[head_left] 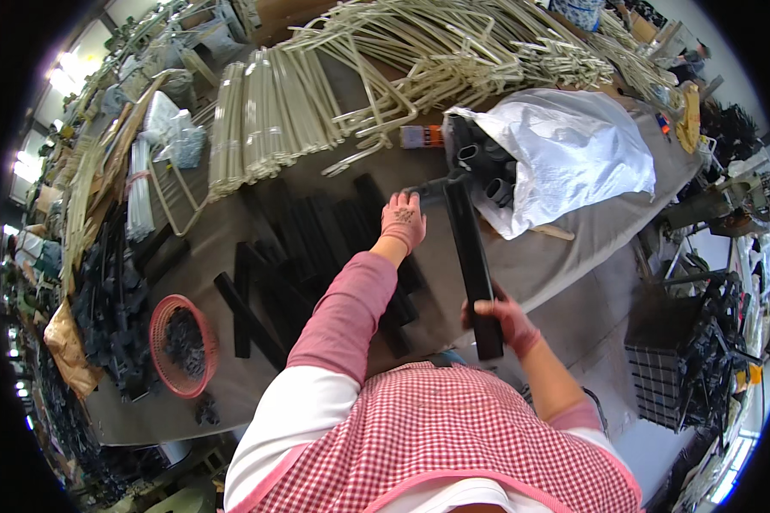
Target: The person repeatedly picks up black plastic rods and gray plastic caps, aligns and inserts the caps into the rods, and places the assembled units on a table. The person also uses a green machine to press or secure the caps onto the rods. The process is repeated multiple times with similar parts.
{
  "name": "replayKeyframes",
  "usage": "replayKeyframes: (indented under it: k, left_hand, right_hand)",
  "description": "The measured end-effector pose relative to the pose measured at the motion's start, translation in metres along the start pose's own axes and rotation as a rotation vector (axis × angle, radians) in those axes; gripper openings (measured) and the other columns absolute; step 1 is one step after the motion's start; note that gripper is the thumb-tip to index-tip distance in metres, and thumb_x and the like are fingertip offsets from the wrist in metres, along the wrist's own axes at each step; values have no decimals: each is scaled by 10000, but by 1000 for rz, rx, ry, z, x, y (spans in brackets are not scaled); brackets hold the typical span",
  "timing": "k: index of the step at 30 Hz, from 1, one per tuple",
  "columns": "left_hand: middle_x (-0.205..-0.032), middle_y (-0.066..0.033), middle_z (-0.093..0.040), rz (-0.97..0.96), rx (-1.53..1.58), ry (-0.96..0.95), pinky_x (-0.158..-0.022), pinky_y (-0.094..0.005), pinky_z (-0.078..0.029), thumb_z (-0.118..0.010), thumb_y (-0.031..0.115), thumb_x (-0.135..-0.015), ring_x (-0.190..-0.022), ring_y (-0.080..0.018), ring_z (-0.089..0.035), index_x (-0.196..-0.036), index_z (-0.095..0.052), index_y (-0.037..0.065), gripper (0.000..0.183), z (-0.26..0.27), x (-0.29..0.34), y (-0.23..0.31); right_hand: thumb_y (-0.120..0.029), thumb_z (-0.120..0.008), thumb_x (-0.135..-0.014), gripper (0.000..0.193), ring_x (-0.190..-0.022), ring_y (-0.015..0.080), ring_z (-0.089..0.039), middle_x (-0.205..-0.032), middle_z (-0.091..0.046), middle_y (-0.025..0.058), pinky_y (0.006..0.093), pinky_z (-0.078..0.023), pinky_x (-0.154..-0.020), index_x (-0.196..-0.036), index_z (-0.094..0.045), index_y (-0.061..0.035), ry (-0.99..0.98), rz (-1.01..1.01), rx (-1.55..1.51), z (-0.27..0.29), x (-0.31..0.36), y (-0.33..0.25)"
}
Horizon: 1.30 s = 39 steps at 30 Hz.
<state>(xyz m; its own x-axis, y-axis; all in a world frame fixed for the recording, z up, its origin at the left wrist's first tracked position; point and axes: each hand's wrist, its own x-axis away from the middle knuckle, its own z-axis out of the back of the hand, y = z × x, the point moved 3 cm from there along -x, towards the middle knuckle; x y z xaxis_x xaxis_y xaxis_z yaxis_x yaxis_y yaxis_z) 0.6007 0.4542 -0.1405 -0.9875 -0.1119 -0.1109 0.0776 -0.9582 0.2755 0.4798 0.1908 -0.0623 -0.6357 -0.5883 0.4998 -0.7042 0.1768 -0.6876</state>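
My right hand, in a thin pinkish glove, grips the lower end of a long black rectangular tube. The tube points away from me over the table. At its far end sits a black plastic fitting with an arm reaching left. My gloved left hand is closed around the left end of that arm; its fingertips are partly hidden. Just beyond, a white woven sack lies on its side, with several black plastic fittings showing at its mouth. More black tubes lie loosely to the left of my hands.
A red plastic basket of small dark parts stands at the left. Bundled pale metal rods and a heap of bent rods cover the far side. A black wire crate stands on the right beyond the table edge.
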Motion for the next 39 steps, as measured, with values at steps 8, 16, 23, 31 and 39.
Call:
replayKeyframes:
  k: [8, 16, 23, 31, 39]
  left_hand:
    - [-1398, -180, -502, 82, -233, -304, -1002, -488, -470, -798, 375, -722, -1287, -349, -517, -1342, -533, 35, 755, -43, -66, 41]
    - [-891, -89, -647, 471, 1681, -113, -584, -400, -555, -726, 390, -946, -689, -231, -653, -1124, -567, 60, 408, 73, 18, -22]
    - [-1007, -119, -678, 211, 2192, 780, -863, -420, -602, -718, 244, -962, -988, -268, -684, -1103, -608, 10, 295, 254, 152, -88]
    - [-1169, -128, -701, 113, 2074, 1237, -858, -403, -625, -687, 290, -984, -1066, -255, -693, -1230, -612, 29, 366, 292, 262, -101]
    - [-1124, -156, -702, 464, 2008, 805, -975, -468, -582, -652, 232, -990, -1078, -300, -693, -1168, -637, 18, 278, 286, 344, -133]
  right_hand:
    - [-255, -721, -960, 609, -959, 155, -646, -1167, -651, 69, 296, -551, -836, -1470, -464, -43, 231, -23, -326, 33, 98, 44]
    - [-155, -771, -892, 766, -1112, 195, -612, -1357, -583, 117, 332, -485, -1004, -1534, -384, 2, 136, 732, 901, -18, 12, -26]
    - [-121, -811, -761, 825, -834, 312, -659, -1012, -603, 145, 394, -550, -739, -1495, -446, -30, -278, 1008, 1313, -136, -15, -80]
    - [-94, -800, -757, 814, -973, 332, -667, -1098, -634, 180, 370, -550, -864, -1489, -451, -19, -576, 881, 1274, -207, -6, -30]
    - [-130, -775, -715, 784, -922, 340, -697, -1039, -680, 156, 391, -571, -820, -1456, -519, -101, -820, 854, 1475, -252, -9, -6]
